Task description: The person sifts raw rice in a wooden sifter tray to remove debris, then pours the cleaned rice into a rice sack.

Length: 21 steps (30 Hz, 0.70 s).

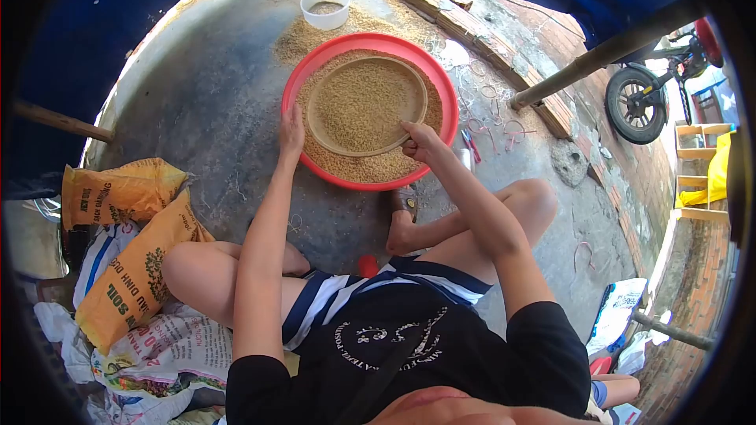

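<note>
A round sieve [366,102] with a pale rim holds a heap of tan grains. It sits over a large red basin [295,83] that has more of the same grains around and below the sieve. My right hand [423,142] grips the sieve's lower right rim, fingers curled round it. My left hand [292,132] is at the left edge of the basin, its fingers pointing up along the red rim; whether they close on the basin or the sieve is hard to make out.
A white tub [325,8] stands beyond the basin amid spilled grains. Orange sacks [142,267] lie at the left. Brick edging [465,20], a bamboo pole [598,59] and a wheel [636,102] are at the right. Pliers [470,143] lie beside the basin.
</note>
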{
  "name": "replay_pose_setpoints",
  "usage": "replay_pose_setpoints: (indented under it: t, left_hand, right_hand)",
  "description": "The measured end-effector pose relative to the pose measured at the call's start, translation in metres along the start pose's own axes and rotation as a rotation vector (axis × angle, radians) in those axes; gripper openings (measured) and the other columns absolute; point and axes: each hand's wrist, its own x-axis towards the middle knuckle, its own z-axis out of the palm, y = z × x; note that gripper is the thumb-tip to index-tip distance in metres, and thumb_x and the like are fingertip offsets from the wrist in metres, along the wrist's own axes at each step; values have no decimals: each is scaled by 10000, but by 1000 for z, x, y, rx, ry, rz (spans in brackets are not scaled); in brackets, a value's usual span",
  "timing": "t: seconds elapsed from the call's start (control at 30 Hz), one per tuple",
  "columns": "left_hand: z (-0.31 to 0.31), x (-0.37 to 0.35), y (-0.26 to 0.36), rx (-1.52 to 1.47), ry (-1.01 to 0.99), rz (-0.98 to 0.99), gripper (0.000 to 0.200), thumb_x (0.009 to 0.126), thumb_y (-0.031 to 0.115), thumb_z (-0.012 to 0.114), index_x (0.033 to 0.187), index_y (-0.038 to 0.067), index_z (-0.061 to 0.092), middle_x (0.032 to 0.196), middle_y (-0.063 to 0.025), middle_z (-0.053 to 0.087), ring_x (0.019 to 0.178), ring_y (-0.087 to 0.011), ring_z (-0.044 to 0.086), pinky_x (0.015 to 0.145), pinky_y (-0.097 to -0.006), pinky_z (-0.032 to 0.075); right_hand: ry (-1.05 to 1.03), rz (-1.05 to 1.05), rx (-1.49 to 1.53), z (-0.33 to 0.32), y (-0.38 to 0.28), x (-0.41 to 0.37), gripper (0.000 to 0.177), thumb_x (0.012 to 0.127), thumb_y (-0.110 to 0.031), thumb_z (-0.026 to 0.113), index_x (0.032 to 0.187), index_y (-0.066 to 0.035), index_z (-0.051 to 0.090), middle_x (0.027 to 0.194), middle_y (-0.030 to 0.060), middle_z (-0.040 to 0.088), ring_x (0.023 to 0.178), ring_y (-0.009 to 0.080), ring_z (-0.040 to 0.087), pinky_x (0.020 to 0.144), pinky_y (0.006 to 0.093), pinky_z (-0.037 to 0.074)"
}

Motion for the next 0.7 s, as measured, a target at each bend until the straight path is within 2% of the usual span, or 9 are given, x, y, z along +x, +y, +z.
replay_pose_setpoints:
  t: [0.07, 0.17, 0.3, 0.43, 0.5, 0.57, 0.63, 0.67, 0.7]
  left_hand:
    - [5, 8, 8, -474, -300, -207, 506, 848, 373, 382, 1092, -66, 435, 1037, -190, 513, 1003, -237, 483, 833, -316, 384]
    - [-19, -9, 76, -661, -366, -480, 397, 850, 288, 405, 1010, -66, 486, 911, -158, 558, 897, -206, 530, 779, -305, 410]
    - [-7, -21, 102, -262, -229, -258, 351, 857, 239, 387, 990, -67, 495, 866, -131, 563, 801, -185, 550, 723, -311, 437]
    - [0, -18, 50, -463, -103, -236, 386, 842, 266, 366, 839, -91, 514, 764, -150, 561, 658, -205, 556, 582, -333, 429]
    - [-18, -27, 44, -798, -280, -411, 393, 877, 271, 347, 1020, -72, 473, 844, -111, 555, 749, -196, 568, 678, -321, 468]
    - [0, -31, 18, -713, -254, -356, 369, 874, 265, 346, 1016, -52, 469, 796, -110, 561, 715, -194, 568, 644, -337, 476]
    - [21, -40, 10, -98, -190, -214, 357, 870, 270, 349, 928, -47, 503, 743, -126, 567, 674, -195, 556, 611, -339, 448]
    - [24, -42, 9, -102, -189, -210, 357, 870, 270, 349, 928, -47, 503, 743, -126, 567, 674, -195, 556, 611, -339, 448]
    - [26, -49, 12, -100, -128, -139, 396, 865, 288, 347, 848, -74, 507, 708, -204, 542, 684, -299, 539, 604, -387, 412]
  right_hand:
    - [0, -8, -36, 4, -8, -14, 167, 844, -200, 432, 700, -125, 388, 486, -39, 307, 360, 53, 238, 325, 193, 180]
    - [-133, 69, 106, 0, -18, -20, 181, 843, -207, 438, 691, -121, 389, 486, -42, 298, 356, 52, 233, 321, 198, 187]
    - [-53, 65, 210, -19, -24, -23, 191, 835, -184, 464, 668, -110, 406, 477, -37, 323, 348, 47, 241, 317, 189, 194]
    - [147, -213, -302, -7, -4, -33, 194, 822, -202, 468, 714, -43, 448, 473, -9, 387, 348, 88, 341, 324, 230, 267]
    - [-36, -501, -586, 2, -7, -43, 191, 816, -188, 461, 782, -1, 451, 500, 61, 457, 355, 127, 427, 338, 251, 334]
    - [37, -475, -583, -11, -13, -27, 181, 792, -140, 443, 804, 37, 476, 500, 75, 480, 370, 137, 458, 340, 264, 360]
    - [225, -474, -652, -17, -12, -27, 167, 781, -108, 437, 800, 51, 484, 509, 87, 492, 390, 150, 489, 353, 267, 396]
    - [227, -479, -654, -17, -11, -29, 167, 781, -108, 437, 800, 51, 484, 509, 87, 492, 390, 150, 489, 353, 267, 396]
    - [238, -436, -755, -16, -8, -36, 161, 778, -99, 434, 816, 54, 467, 519, 97, 499, 406, 160, 508, 363, 270, 413]
